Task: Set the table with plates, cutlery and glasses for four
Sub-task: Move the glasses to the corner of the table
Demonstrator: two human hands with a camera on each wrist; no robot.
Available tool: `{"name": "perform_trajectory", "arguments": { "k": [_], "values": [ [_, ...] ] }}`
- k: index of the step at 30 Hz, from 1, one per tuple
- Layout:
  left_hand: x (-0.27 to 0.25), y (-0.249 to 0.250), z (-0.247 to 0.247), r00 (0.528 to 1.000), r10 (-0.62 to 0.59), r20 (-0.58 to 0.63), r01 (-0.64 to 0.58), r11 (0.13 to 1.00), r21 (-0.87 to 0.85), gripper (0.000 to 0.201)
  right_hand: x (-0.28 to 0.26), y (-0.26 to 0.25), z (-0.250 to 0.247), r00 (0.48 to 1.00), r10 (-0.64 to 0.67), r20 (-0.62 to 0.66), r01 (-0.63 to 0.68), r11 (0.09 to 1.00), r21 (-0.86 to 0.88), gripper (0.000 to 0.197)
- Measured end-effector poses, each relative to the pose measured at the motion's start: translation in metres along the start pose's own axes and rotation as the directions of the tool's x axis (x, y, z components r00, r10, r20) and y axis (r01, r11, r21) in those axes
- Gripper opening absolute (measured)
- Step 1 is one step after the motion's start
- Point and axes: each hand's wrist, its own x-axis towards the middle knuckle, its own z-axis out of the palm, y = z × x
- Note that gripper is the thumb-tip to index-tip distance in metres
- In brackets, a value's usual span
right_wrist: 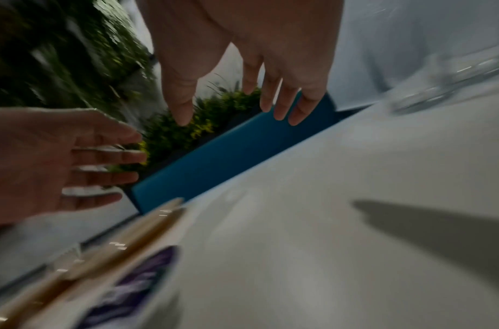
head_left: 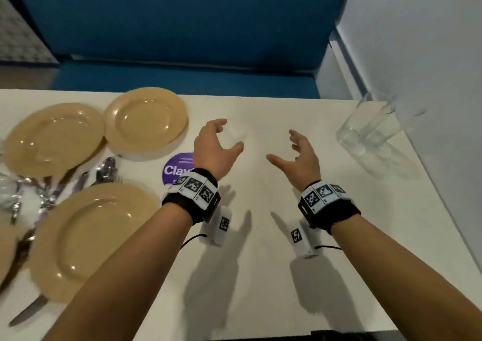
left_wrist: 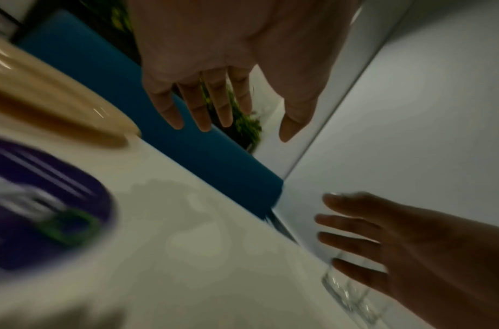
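Note:
Three tan plates lie on the left of the white table (head_left: 287,275): one at the back (head_left: 146,121), one further left (head_left: 54,137) and one near me (head_left: 96,239). Cutlery (head_left: 104,171) lies in a heap between them. Clear glasses (head_left: 365,129) stand together at the far right corner. My left hand (head_left: 229,136) and right hand (head_left: 281,145) hover over the table's middle, palms facing each other, fingers spread and holding nothing. The left wrist view shows my left hand (left_wrist: 242,126) empty, and the right wrist view shows my right hand (right_wrist: 234,115) empty too.
The rim of another tan plate (head_left: 5,244) shows at the left edge, with a knife (head_left: 28,312) near the front. A round purple sticker (head_left: 177,168) is on the table by my left wrist. A blue bench (head_left: 182,27) runs behind the table. A white wall (head_left: 430,40) closes the right side.

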Motion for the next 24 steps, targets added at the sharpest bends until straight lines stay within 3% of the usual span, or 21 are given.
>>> {"name": "perform_trajectory", "arguments": {
  "k": [7, 12, 15, 20, 24],
  "values": [
    [-0.033, -0.042, -0.193, 0.981, 0.143, -0.133, -0.130, 0.986, 0.102, 0.080, -0.074, -0.101, 0.163, 0.979, -0.114, 0.170, 0.103, 0.992, 0.071, 0.086],
    [-0.034, -0.069, -0.302, 0.951, 0.115, -0.288, -0.087, 0.990, 0.109, 0.092, -0.111, -0.155, 0.249, 0.885, -0.214, 0.414, 0.218, 0.975, 0.040, 0.095],
    [-0.025, -0.098, -0.360, 0.919, 0.090, -0.384, -0.045, 0.991, 0.125, 0.095, -0.124, -0.185, 0.300, 0.836, -0.249, 0.488, 0.259, 0.965, 0.048, 0.098],
    [0.005, -0.166, -0.453, 0.881, -0.002, -0.473, 0.020, 0.999, 0.033, 0.076, -0.135, -0.220, 0.384, 0.812, -0.157, 0.562, 0.162, 0.986, 0.041, 0.106],
    [0.036, -0.231, -0.504, 0.918, -0.126, -0.377, 0.136, 0.991, -0.001, 0.084, -0.143, -0.229, 0.446, 0.816, -0.084, 0.572, 0.056, 0.996, 0.067, 0.114]
  ]
}}
